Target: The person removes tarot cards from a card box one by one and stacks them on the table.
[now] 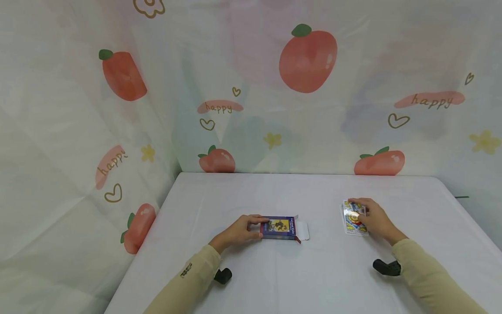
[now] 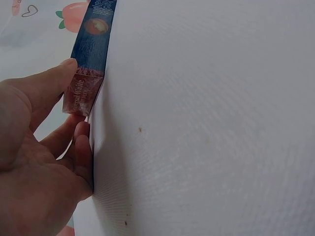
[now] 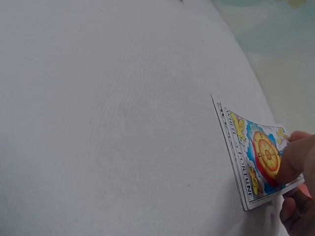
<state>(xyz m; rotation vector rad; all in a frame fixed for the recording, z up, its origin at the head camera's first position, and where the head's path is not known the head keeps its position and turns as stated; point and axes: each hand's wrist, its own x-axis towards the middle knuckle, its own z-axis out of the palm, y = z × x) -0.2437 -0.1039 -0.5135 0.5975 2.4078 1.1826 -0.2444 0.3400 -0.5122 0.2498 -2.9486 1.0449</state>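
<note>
Pale cloth (image 1: 251, 61) printed with fruit, hearts and "happy" hangs behind and to the left of a white surface (image 1: 282, 274). Two hands are at work, each from a cream sleeve, with one black piece beside each wrist. The left grip (image 1: 240, 230) is closed about the near end of one blue box (image 1: 278, 227), thumb on one long side, fingers on the other; the box's single visible white flap (image 1: 303, 230) stands out at the end away from that grip. Well to its right, the right grip (image 1: 375, 217) pinches one stack of cards (image 1: 354, 221), their edges slightly staggered, "Wheel of Fortune" uppermost. White surface spans the gap between box and stack, and the far edge lies beyond both grips. Fingers cover part of the top card, so the cards cannot be counted, nor whether the stack touches the surface. The left wrist view cuts off the box's far end.
</note>
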